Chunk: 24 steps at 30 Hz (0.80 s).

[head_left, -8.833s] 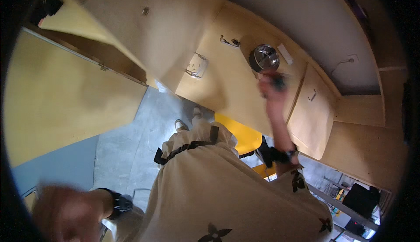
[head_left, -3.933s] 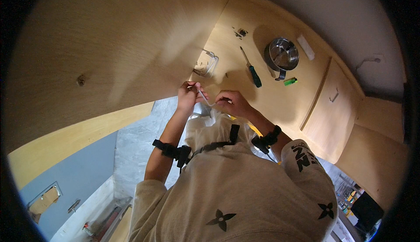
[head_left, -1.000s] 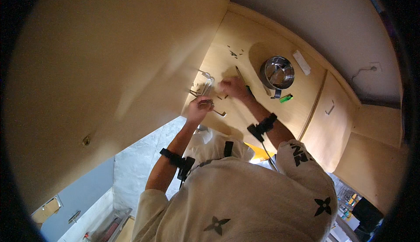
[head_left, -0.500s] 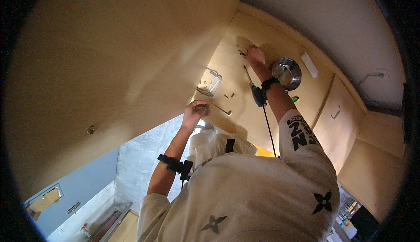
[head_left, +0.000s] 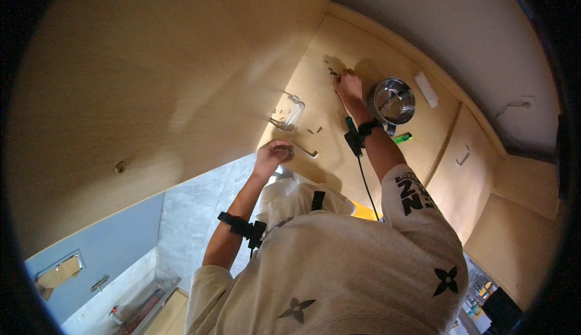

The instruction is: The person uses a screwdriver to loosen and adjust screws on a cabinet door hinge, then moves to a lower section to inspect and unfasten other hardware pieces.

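Observation:
My left hand (head_left: 273, 153) is closed around a small dark grey object, too hidden to name, at the counter's front edge. Beside it lies a bent metal handle (head_left: 311, 153). Just above are several metal handles (head_left: 294, 116) and loose screws (head_left: 319, 130). My right hand (head_left: 350, 87) has its fingers bent and together at small dark screws (head_left: 331, 71) farther back; whatever is in its fingertips is hidden. A green-handled screwdriver (head_left: 349, 124) lies partly under that arm, left of a steel cup (head_left: 394, 101) with a handle and a green lighter (head_left: 402, 138).
A large wooden panel (head_left: 151, 62) rises along the left. A white strip (head_left: 427, 89) lies behind the cup. A cabinet panel with a handle (head_left: 463, 156) is at right, a wall socket (head_left: 528, 101) above. A grey-blue door (head_left: 115, 238) and pale floor (head_left: 187, 220) show below.
Since a second ago my right hand has moved back from beside the handles to the screws. Earlier it gripped the screwdriver, and later both hands held a bent handle, which lies down now.

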Each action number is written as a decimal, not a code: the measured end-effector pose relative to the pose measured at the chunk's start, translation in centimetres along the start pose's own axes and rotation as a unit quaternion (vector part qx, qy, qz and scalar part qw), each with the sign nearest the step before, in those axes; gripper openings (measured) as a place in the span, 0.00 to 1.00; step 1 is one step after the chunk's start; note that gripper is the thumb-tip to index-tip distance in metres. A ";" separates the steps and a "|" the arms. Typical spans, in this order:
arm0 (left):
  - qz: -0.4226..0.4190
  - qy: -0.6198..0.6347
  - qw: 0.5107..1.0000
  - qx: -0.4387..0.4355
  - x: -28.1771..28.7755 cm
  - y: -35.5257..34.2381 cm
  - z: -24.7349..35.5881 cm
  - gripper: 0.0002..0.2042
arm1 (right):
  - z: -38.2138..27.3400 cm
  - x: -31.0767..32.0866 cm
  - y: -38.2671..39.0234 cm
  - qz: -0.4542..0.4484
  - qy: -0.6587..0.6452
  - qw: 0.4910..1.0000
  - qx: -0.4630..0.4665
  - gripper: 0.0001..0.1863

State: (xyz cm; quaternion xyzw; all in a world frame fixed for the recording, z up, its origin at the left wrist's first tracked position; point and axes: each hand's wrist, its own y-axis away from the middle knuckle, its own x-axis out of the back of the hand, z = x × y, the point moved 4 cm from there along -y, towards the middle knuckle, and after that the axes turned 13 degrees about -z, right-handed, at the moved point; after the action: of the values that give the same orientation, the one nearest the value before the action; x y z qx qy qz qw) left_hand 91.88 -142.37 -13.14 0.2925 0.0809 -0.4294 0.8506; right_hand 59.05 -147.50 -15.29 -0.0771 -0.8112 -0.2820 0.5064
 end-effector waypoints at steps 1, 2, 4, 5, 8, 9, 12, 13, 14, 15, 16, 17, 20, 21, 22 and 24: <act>0.000 0.006 1.000 0.001 0.1 0.2 -0.1 0.09 | -0.2 0.0 -0.1 0.000 -0.002 1.000 0.002 0.17; 0.001 0.005 1.000 0.001 0.1 0.4 -0.3 0.09 | -0.5 0.0 -0.4 -0.015 0.011 1.000 0.002 0.16; 0.006 0.008 1.000 0.006 0.1 0.8 -0.1 0.09 | -0.6 -0.6 -1.3 -0.028 0.021 0.999 0.005 0.16; 0.007 0.007 1.000 0.006 0.2 0.9 -0.1 0.09 | -0.5 -0.9 -1.5 -0.034 0.045 0.998 0.001 0.15; 0.017 0.020 1.000 -0.005 0.4 1.5 0.0 0.09 | -1.7 -1.4 -1.4 -0.016 0.095 0.995 0.007 0.14; 0.021 0.018 1.000 0.000 0.4 1.5 0.1 0.09 | -1.7 -1.5 -1.4 0.011 0.121 0.993 0.006 0.13; 0.027 0.034 0.999 0.013 0.2 1.5 0.3 0.10 | -1.8 -2.8 -2.7 -0.004 0.136 0.990 0.026 0.15; 0.024 0.050 0.998 0.022 0.1 1.6 0.4 0.11 | -1.3 -3.5 -3.4 -0.042 0.144 0.989 0.019 0.16; 0.027 0.051 0.998 0.025 0.0 1.4 0.8 0.11 | -0.6 -3.9 -4.3 -0.079 0.151 0.985 0.011 0.17; 0.006 0.071 0.997 0.010 -0.8 0.9 1.6 0.12 | 2.1 -4.6 -5.7 -0.024 0.125 0.992 0.010 0.18; 0.010 0.093 0.996 -0.012 -0.8 1.2 2.2 0.13 | 0.5 -3.8 -4.5 -0.028 0.141 0.989 0.035 0.16; 0.020 0.138 0.990 -0.022 -0.9 1.9 2.6 0.14 | -1.2 -3.1 -4.1 -0.086 0.118 0.989 -0.009 0.15; 0.022 0.167 0.985 -0.032 -0.8 1.8 3.1 0.14 | -2.3 -1.3 -2.2 -0.131 0.108 0.984 -0.053 0.15; 0.018 0.175 0.984 -0.031 -1.0 2.0 3.7 0.14 | -2.2 -1.2 -1.7 -0.117 0.118 0.985 -0.045 0.15; 0.018 0.176 0.984 -0.028 -0.9 2.0 3.5 0.14 | -1.8 -1.8 -1.7 -0.120 0.117 0.985 -0.046 0.15; 0.013 0.209 0.977 -0.043 -0.6 1.9 3.3 0.14 | -0.7 -2.8 -2.3 -0.100 0.056 0.992 -0.057 0.17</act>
State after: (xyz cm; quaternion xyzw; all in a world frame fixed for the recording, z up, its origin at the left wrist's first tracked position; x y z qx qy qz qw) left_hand 92.61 -142.98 -9.38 0.3401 0.2716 -0.3434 0.8323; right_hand 60.00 -149.39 -18.35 -0.0083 -0.7681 -0.3810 0.5146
